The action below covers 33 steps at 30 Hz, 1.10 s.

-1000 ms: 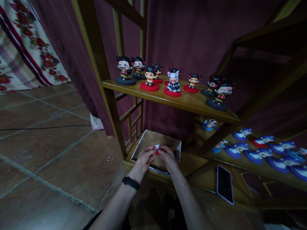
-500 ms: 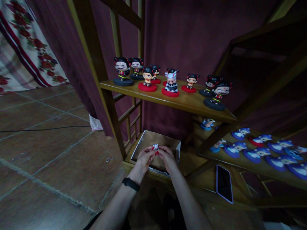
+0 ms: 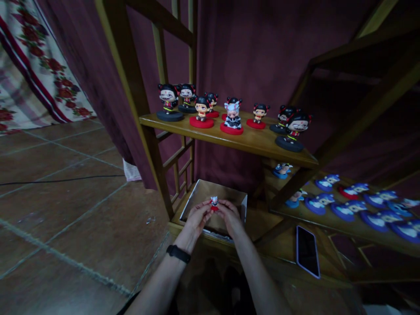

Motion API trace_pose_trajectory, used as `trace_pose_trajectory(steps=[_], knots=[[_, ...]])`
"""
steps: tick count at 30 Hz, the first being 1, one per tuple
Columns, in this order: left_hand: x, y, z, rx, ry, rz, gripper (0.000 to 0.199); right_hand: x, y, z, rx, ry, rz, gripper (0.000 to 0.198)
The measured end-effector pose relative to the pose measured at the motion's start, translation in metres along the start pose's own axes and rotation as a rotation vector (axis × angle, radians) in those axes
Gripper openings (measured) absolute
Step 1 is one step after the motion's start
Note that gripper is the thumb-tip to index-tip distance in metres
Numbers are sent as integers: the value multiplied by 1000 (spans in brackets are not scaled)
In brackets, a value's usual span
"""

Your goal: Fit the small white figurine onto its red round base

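Observation:
Between my fingertips is a small figurine [image 3: 214, 201] with a white head and a red base, upright above an open cardboard box [image 3: 194, 197]. My left hand [image 3: 198, 217] pinches it from the left and wears a dark wristband. From the other side my right hand [image 3: 229, 214] grips the same figurine, fingers closed. A similar white-haired figurine [image 3: 232, 117] on a red base stands on the shelf [image 3: 256, 142] above, among several black-haired figurines [image 3: 201, 113] on red or dark bases. The fingers partly cover the held figurine's base.
At the right, a lower shelf [image 3: 311, 218] bears several blue-based figurines [image 3: 320, 202]. A phone [image 3: 307, 251] lies on the bottom board. The wooden frame post [image 3: 131, 87] rises left of the box, beside a purple curtain [image 3: 82, 65]. A black cable [image 3: 65, 179] crosses the tiled floor.
The figurine in my hands has turned a little more upright, showing more of its front. Both hands stay over the box, and the view has shifted slightly.

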State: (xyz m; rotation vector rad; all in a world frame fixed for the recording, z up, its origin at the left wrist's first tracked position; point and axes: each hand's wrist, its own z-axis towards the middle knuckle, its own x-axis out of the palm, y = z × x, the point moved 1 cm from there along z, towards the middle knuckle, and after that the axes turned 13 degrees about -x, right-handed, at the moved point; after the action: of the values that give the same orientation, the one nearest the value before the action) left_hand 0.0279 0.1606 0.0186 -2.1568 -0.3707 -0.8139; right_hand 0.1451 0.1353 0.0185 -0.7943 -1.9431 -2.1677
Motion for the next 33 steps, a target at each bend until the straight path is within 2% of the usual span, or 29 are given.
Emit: trace_pose_trajectory(steps=[4,10,17,21,28,33], knots=[[0,1,-4,-12,1,-19,18,-4,-1,-3,24,-10,65,22],[-5,18,-21,-34,-28,-38,15,-10,-3,-26,61,-29,67,23],[-5,42,-67,-153,-39,100,14,-25,21,-90,134,67,91,27],[-13,58,-98,-188,-56,142,14,-32,25,-130,166,100,87,28],[-25,83,-143,-139,-49,150,13,-30,26,-168,175,166,4,30],[-20,89,-152,-35,-43,174,13,-28,31,-177,89,150,-33,29]])
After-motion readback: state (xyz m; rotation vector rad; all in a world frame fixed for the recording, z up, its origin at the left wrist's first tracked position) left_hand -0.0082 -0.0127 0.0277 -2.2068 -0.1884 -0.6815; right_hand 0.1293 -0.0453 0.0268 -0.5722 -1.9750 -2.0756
